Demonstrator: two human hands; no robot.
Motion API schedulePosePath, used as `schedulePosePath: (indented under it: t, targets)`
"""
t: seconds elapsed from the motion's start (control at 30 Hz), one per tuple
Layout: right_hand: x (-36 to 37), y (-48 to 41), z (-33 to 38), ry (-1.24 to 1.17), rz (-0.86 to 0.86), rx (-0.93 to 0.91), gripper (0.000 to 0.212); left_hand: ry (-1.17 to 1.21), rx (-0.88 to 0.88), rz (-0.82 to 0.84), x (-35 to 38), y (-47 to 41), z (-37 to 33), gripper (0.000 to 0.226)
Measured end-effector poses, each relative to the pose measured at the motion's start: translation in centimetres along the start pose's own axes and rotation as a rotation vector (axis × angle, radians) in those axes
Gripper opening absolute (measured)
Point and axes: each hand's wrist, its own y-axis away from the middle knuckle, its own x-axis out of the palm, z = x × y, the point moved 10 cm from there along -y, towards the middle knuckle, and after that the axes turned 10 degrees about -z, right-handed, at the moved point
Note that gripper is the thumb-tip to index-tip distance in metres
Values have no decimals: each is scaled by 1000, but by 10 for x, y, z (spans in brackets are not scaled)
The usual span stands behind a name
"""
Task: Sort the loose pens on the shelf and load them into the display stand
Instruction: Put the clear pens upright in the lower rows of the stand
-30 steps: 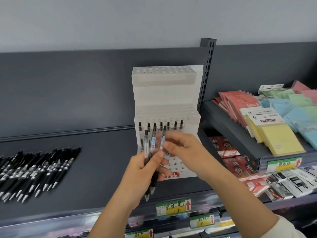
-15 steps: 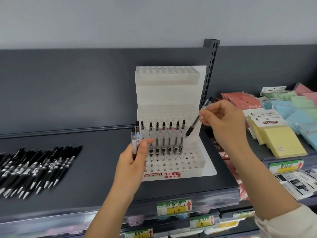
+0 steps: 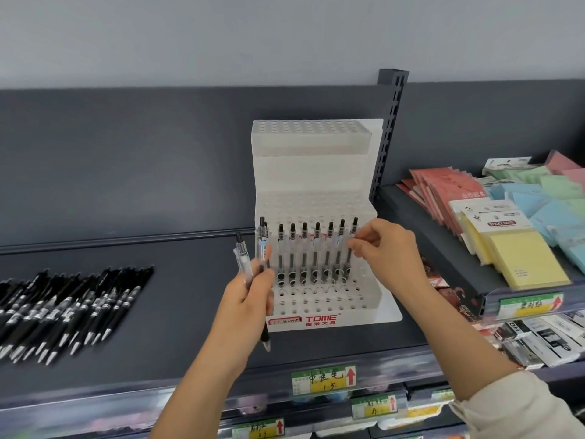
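Left hand (image 3: 250, 299) gripping spare pens (image 3: 242, 258) upright, just left of the stand (image 3: 316, 172), right hand (image 3: 386, 251) pinching the end pen (image 3: 354, 226) – rightmost in its filled row – loose pens (image 3: 72, 305) heaped on the shelf (image 3: 177, 327) at left

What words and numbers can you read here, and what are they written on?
"TOME": front of the display stand; the small characters under it are too small to read.
"STICKY NOTE": header of the yellow sticky-note pack.
"中性笔" and "1 5": handwritten on the yellow price tag below the stand.
Red label beside "TOME" and the other price tags: too blurred to read.
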Motion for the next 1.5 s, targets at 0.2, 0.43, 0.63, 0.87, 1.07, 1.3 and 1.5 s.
schedulePosePath:
  t: [0.2,0.43,0.63,0.87,1.07,1.3,1.5]
  targets:
    - [-26,6,11,-51,-131,-11,9,1,28,61,9,5,-5,21]
    - [18,49,60,-376,339,-32,17,-85,106,246,34,17,-11,27]
    - [18,62,64,-614,455,38,13,-25,90,272,36,23,-13,21]
    - [-68,8,29,-543,-144,96,7,-32,116,19,0,7,-15,31]
    - [-65,3,26,-162,-247,-73,7,-10,91,-53,-4,5,-12,47]
    - [-21,0,-1,-9,-71,-38,11,134,57,-180,-16,-1,-11,45]
    - [-16,-1,-10,-3,-64,-25,11,203,124,-198,-23,0,-16,25]
